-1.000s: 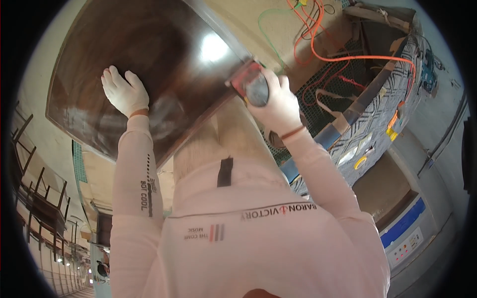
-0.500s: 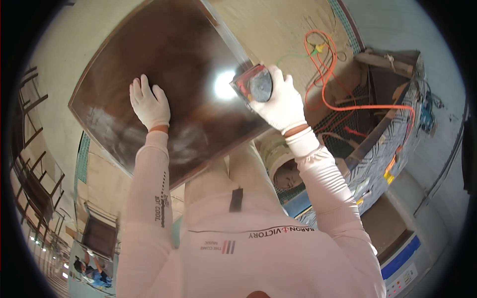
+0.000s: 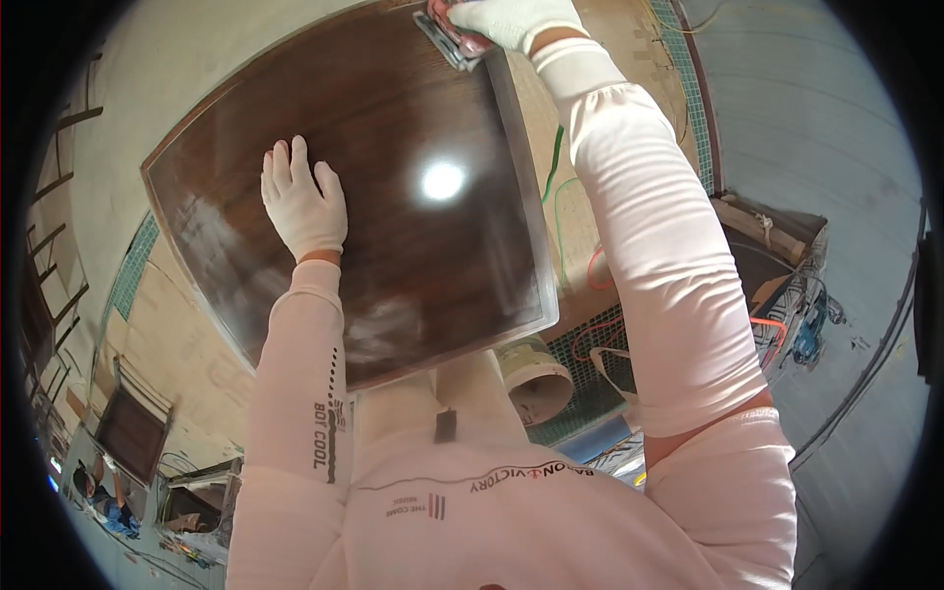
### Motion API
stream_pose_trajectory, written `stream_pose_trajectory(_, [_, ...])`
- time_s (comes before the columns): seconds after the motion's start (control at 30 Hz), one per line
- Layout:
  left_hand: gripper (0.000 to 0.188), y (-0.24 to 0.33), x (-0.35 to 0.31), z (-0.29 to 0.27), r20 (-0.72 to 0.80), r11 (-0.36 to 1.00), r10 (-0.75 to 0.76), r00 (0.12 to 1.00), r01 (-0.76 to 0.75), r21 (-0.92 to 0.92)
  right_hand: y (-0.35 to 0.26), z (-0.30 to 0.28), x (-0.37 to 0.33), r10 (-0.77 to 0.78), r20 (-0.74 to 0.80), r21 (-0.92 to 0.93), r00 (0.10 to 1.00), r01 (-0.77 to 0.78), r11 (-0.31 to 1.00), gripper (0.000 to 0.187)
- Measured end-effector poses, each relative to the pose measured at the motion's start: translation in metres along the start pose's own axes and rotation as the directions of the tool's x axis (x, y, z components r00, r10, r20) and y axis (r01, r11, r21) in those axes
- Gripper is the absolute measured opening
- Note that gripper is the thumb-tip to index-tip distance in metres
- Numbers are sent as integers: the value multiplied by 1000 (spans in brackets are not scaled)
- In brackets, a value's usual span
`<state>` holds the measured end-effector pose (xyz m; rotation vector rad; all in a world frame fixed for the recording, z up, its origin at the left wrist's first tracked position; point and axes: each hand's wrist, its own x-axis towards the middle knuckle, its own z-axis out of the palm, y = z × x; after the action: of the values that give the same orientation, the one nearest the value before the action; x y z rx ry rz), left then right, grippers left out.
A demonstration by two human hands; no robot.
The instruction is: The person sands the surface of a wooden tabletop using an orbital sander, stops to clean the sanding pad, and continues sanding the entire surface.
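Observation:
A large dark brown wooden panel (image 3: pixel 393 246) with pale dusty streaks and a bright light reflection lies before me. My left hand (image 3: pixel 307 205), in a white glove, rests flat on its left half with the fingers stretched out. At the far right edge of the panel, my gloved right hand (image 3: pixel 516 22) is wrapped round a red sander (image 3: pixel 457 37). The sander's flat pad meets the panel's edge there, tilted to one side. Part of the tool is hidden by the hand and the frame's top.
A pale bucket (image 3: pixel 536 382) lies by my legs, under the panel's near edge. Green cord (image 3: pixel 558 162) runs along the right side. A blue power tool (image 3: pixel 811 329) is further right. A co-worker (image 3: pixel 110 497) is at the lower left, beside another dark panel (image 3: pixel 133 433).
My right hand has carried the sander from the panel's right side up to its far corner, the arm stretching forward. My left hand stays flat in almost the same place.

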<state>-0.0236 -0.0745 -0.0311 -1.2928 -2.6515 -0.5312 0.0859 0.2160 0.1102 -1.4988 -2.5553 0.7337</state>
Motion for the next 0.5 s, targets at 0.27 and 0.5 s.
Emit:
stream_pose_trajectory(0.27, [45, 2, -9, -6, 32, 999, -48, 998, 48, 14, 48, 17, -175, 181, 94, -7, 979, -181, 984, 76])
stream_pose_trajectory(0.5, [46, 12, -5, -7, 60, 998, -59, 996, 60, -25, 44, 4, -71, 50, 23, -53, 998, -49, 997, 70])
